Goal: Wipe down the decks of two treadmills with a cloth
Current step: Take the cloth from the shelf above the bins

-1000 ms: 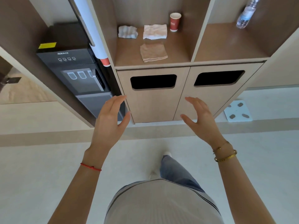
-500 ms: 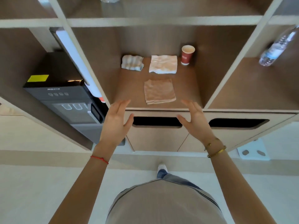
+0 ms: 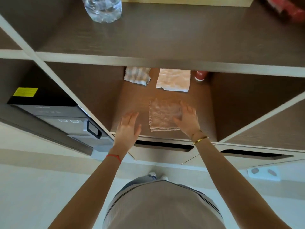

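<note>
A folded beige cloth (image 3: 162, 115) lies flat near the front of a wooden shelf compartment (image 3: 132, 100). My right hand (image 3: 187, 119) reaches in with straight fingers and lies over the cloth's right edge. To the left of the cloth, my left hand (image 3: 128, 128) hovers over bare shelf with fingers spread, touching nothing I can see. A white folded cloth (image 3: 173, 80) and a striped rumpled cloth (image 3: 137, 76) lie further back. No treadmill is in view.
A red paper cup (image 3: 200, 76) stands at the back right of the compartment. A water bottle (image 3: 103, 9) stands on the shelf above. A dark water dispenser (image 3: 54, 116) fills the left bay. Two bin slots (image 3: 163, 146) sit below. A white scale (image 3: 264, 173) lies on the floor.
I have stepped closer and the view tilted up. Both hands moved forward into the compartment; my right hand now lies on the beige cloth's right edge.
</note>
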`<state>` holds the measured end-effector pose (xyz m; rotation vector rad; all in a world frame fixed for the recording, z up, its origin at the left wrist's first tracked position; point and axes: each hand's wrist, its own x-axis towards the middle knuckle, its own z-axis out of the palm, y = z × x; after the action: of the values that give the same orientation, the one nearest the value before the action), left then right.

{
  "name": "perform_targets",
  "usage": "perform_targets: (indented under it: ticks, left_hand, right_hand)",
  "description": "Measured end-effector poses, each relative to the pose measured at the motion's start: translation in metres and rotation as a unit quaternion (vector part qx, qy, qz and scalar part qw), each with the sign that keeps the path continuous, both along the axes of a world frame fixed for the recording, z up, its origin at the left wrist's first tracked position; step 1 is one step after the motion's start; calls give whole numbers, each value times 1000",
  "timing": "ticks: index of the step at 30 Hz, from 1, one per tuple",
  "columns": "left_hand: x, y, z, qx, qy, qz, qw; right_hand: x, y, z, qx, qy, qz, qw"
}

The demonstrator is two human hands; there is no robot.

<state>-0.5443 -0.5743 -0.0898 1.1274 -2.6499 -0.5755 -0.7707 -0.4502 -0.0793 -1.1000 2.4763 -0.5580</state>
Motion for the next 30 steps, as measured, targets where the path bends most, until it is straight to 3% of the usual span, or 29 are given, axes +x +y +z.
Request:
perform_targets:
  ticks: [9, 20, 30]
  left_hand:
    - [-8, -18, -26, 39, -59, -23, 997]
    - [-10, -21, -24, 42, -51, -49, 997]
    - [-7, -15, -3, 48, 37, -143, 988]
  right_hand:
    - [9, -16, -18, 10, 41, -45, 998]
    - [17, -16, -25, -110, -47, -90, 989]
    - [60, 50, 10, -259, -170, -247, 918]
